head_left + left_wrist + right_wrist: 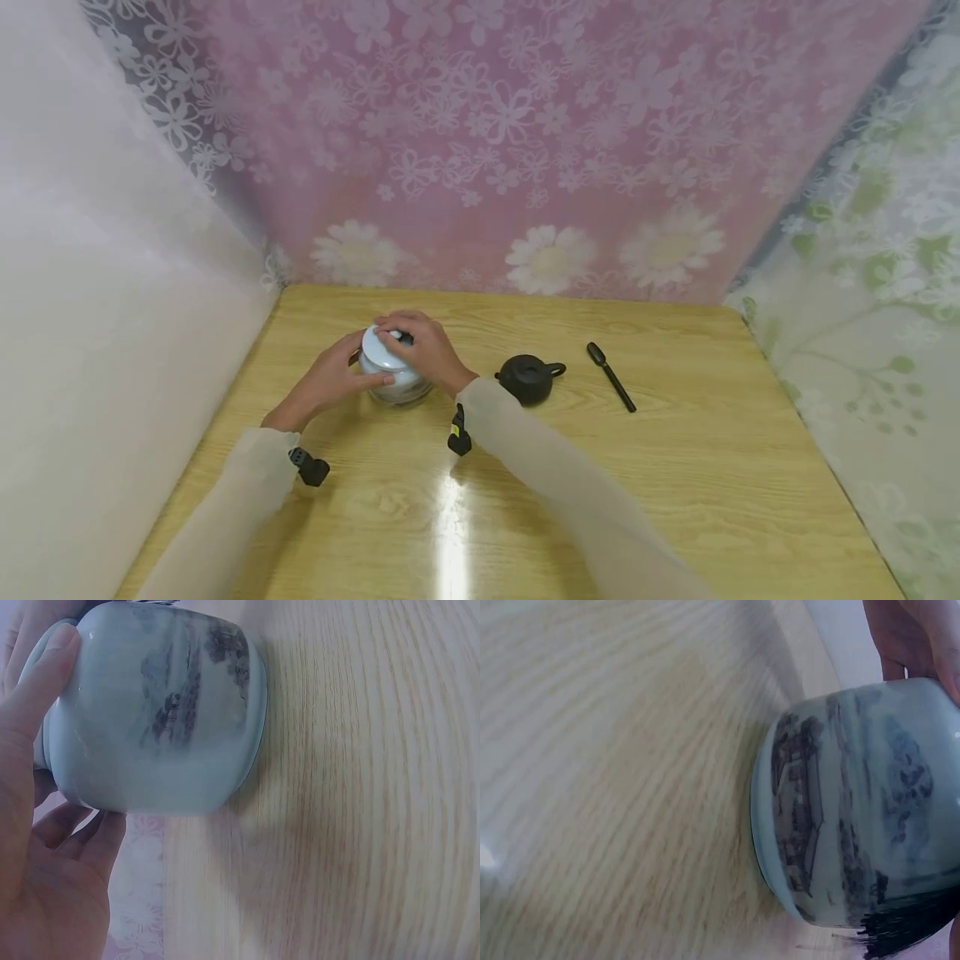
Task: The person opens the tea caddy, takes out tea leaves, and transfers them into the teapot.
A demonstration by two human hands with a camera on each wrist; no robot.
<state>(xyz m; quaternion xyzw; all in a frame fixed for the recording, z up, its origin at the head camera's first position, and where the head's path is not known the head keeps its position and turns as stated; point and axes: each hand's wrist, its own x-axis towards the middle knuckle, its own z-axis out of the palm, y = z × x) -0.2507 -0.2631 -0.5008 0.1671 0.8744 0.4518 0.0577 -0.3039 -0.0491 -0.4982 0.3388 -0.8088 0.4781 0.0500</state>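
A lidded, pale blue ceramic jar (150,712) with a painted landscape stands on the table. My left hand (330,379) grips its left side, the thumb along the near side and the fingers around the back. Over the pale lid (379,348) my right hand (430,350) is bent, its fingertips close over the knob. A brush with black bristles (911,926) hangs from under my right palm, beside the jar's painted wall and above the table; my hand hides its handle.
A small black teapot (527,379) sits to the right of my right wrist. Farther right lies a slim black tool (613,379) with a wider head. The wood-grain table (712,467) meets flower-patterned curtains (487,167) at the back.
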